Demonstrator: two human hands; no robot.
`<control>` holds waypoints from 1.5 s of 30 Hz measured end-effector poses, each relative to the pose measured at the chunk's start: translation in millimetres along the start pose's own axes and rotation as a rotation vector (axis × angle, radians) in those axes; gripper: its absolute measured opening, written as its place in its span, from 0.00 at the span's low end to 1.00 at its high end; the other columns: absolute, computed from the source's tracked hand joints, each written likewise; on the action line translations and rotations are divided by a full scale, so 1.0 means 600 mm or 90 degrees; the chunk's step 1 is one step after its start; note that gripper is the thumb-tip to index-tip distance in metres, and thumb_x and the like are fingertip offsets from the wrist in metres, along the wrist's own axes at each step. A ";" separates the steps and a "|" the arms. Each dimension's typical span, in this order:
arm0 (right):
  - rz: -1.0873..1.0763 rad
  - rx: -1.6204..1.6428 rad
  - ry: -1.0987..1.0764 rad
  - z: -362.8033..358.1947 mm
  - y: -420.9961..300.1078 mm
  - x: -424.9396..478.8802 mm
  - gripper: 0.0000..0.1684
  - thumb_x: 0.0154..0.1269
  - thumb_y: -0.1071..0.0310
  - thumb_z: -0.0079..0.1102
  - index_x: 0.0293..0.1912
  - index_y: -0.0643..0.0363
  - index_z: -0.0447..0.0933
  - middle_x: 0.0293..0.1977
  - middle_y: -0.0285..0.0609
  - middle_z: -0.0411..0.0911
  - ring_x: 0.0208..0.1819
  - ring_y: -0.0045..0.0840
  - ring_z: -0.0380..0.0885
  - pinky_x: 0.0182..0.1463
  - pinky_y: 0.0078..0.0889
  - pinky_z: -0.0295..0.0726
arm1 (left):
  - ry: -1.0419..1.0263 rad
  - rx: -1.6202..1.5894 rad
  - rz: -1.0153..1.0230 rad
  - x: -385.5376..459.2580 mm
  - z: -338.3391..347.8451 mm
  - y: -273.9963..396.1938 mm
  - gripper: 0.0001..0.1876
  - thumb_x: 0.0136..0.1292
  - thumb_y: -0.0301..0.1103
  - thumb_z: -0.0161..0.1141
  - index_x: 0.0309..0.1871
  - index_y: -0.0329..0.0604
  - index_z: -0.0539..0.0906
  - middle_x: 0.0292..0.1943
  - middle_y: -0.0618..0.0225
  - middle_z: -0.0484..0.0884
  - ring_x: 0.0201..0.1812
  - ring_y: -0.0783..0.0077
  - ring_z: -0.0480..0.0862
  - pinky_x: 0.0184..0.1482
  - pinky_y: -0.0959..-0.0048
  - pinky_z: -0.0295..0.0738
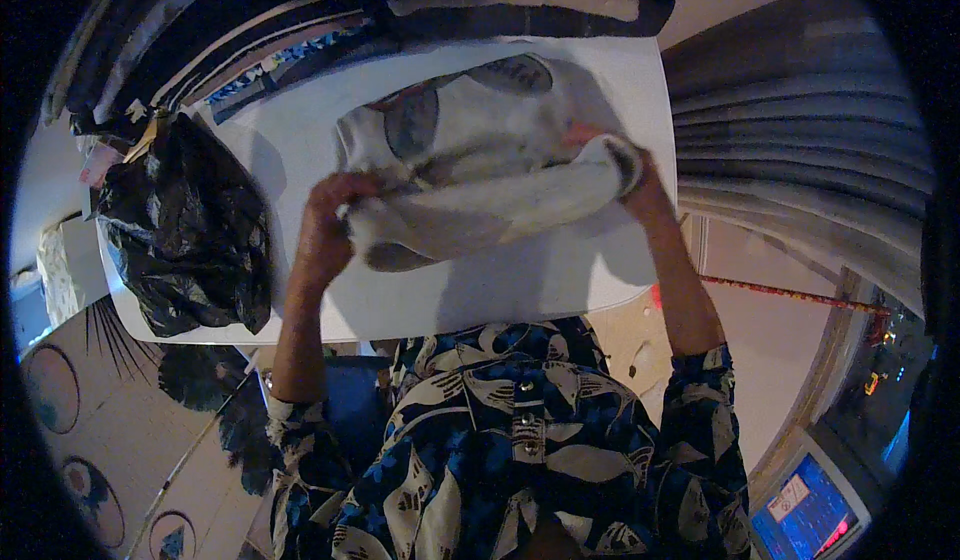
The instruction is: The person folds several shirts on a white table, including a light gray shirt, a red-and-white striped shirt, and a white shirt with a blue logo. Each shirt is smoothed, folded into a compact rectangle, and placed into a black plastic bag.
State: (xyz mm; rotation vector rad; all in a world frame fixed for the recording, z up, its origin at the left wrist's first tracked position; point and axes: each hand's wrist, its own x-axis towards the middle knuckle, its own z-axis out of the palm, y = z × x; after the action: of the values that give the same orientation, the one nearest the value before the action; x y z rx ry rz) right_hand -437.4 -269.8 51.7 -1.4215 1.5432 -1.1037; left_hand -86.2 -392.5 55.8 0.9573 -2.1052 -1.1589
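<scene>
A light-coloured printed garment (480,140) hangs over the white table (397,305), stretched between my two hands. Its near edge is folded or rolled over, and dark rounded patches with lettering show on its far part. My left hand (334,204) grips the near left corner. At the near right end, my right hand (641,177) holds the cloth, with its fingers partly hidden behind the fabric. A reddish patch shows on the garment close to my right hand. Which part of the garment each hand holds, I cannot tell.
A black plastic bag (187,237) stands at the table's left end. Dark folded clothes (300,42) lie along the far edge. Grey curtains (780,125) hang at the right. A device with a lit screen (810,500) sits at the lower right.
</scene>
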 end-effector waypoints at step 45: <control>-0.237 -0.595 -0.123 0.175 -0.002 0.069 0.34 0.53 0.51 0.57 0.58 0.51 0.65 0.64 0.44 0.55 0.67 0.37 0.50 0.64 0.62 0.45 | 0.111 0.260 0.075 0.016 0.111 0.086 0.11 0.54 0.26 0.55 0.43 0.42 0.77 0.47 0.64 0.77 0.57 0.61 0.71 0.59 0.55 0.59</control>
State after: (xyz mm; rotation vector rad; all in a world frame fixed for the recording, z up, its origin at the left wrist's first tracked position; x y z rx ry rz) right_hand -343.1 -321.6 18.0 -2.4227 1.7726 -0.3685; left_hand -157.5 -348.8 70.1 1.0513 -2.2610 -0.5722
